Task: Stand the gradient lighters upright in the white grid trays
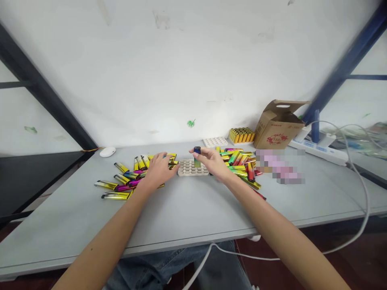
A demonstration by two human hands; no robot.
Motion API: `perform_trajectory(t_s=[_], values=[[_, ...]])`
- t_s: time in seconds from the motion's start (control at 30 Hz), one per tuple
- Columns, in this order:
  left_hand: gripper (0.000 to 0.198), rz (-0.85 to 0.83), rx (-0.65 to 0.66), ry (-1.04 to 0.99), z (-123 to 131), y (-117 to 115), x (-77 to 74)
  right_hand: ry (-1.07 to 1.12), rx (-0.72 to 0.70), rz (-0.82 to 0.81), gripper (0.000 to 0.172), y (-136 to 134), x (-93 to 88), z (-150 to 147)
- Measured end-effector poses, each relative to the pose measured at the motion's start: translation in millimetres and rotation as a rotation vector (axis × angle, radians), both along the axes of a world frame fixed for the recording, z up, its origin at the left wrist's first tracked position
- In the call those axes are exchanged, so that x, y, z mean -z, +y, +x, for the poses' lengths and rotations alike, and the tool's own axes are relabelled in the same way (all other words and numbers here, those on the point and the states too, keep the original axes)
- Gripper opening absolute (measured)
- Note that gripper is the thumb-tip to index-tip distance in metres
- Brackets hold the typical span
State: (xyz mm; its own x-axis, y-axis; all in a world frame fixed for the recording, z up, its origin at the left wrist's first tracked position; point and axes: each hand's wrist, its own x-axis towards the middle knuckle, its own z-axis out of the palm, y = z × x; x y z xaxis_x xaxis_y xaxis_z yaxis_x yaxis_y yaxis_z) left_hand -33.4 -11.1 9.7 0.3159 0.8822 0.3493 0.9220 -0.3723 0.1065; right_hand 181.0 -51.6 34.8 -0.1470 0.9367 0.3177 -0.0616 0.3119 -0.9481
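Observation:
A white tray with round holes [189,168] lies on the grey table [187,209] between my hands. My right hand [213,161] pinches a lighter with a dark blue top [197,156] and holds it upright over the tray. My left hand [159,169] rests on a scattered pile of yellow and pink lighters [127,181] to the left of the tray; its fingers curl over one of them. A second pile of colourful lighters [242,167] lies to the right, behind my right wrist.
At the back stand a second white tray [215,141], a tray filled with yellow lighters [241,135] and an open cardboard box [278,127]. A white mouse [107,152] sits back left. A power strip [320,147] and white cables [359,181] run on the right.

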Motion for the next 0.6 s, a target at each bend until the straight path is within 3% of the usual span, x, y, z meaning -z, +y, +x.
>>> perform_trajectory(t_s=[0.2, 0.4, 0.5, 0.6], values=[[0.055, -0.026, 0.001, 0.042, -0.7, -1.4, 5.3, -0.111, 0.094, 0.127, 0.031, 28.2, 14.5, -12.6], [0.057, 0.012, 0.044, -0.104, -4.7, 0.0, -7.9, -0.049, 0.061, 0.009, 0.028, 56.6, 24.3, -36.6], [0.045, 0.067, -0.022, -0.229, -14.1, 6.0, -16.0, -0.127, 0.058, -0.007, 0.025, 57.2, 25.3, -41.2], [0.038, 0.033, -0.112, -0.229, -23.2, 13.1, -17.1, -0.209, 0.036, -0.006, 0.022, 53.6, 24.7, -40.5]])
